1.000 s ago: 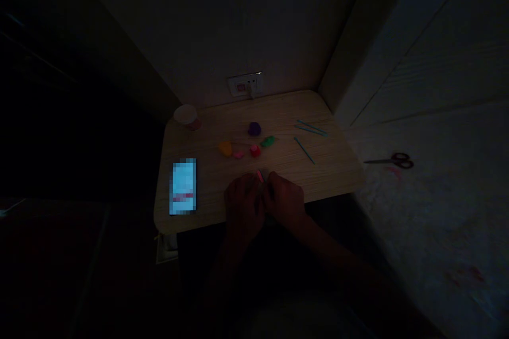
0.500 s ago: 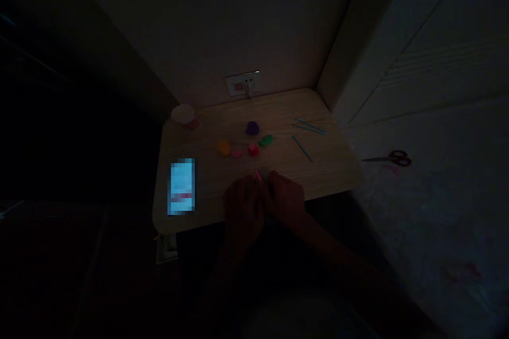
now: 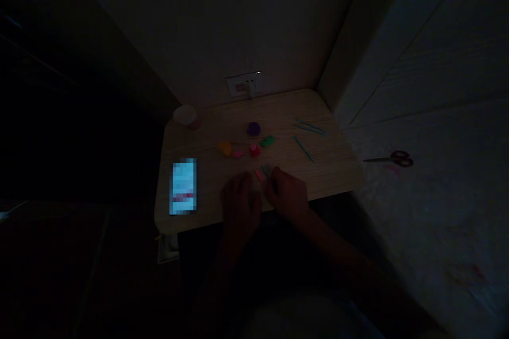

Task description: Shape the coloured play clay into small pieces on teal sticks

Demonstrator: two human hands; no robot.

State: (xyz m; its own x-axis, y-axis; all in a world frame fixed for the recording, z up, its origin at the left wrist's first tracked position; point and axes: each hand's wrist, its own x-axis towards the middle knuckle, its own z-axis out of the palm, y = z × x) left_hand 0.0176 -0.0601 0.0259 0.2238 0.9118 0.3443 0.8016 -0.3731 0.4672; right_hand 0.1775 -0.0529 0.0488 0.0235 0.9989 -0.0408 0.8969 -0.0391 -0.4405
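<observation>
The table (image 3: 210, 196) meets the wall along its back edge; its front edge faces the person. Bare wood extends between the phone (image 3: 183, 186), which lies lit near the left edge toward the front-left corner, and the left hand (image 3: 240, 197). More bare wood lies between the right hand (image 3: 288, 194) and the right edge. The cup (image 3: 186, 117) occupies the back-left corner. Three sticks (image 3: 304, 149) lie toward the right edge, two of them near the back-right corner.

Ahead of the hands, the orange lump (image 3: 225, 149), pink piece (image 3: 237, 153), red lump (image 3: 254, 151) and green piece (image 3: 268, 141) form a row across the middle of the table. The purple lump (image 3: 253, 128) sits behind this row, nearer the back edge. The scissors (image 3: 392, 159) lie off the table, beyond the right edge.

The pink strip (image 3: 259, 175) lies just ahead of the gap between the hands, near the middle of the front edge. Both hands rest at that edge, apart, backs upward, fingers bent; the forearms extend toward the person. The right fingertips are beside a thin grey strip (image 3: 265, 170). Whether either hand pinches anything cannot be told in the dim light.
</observation>
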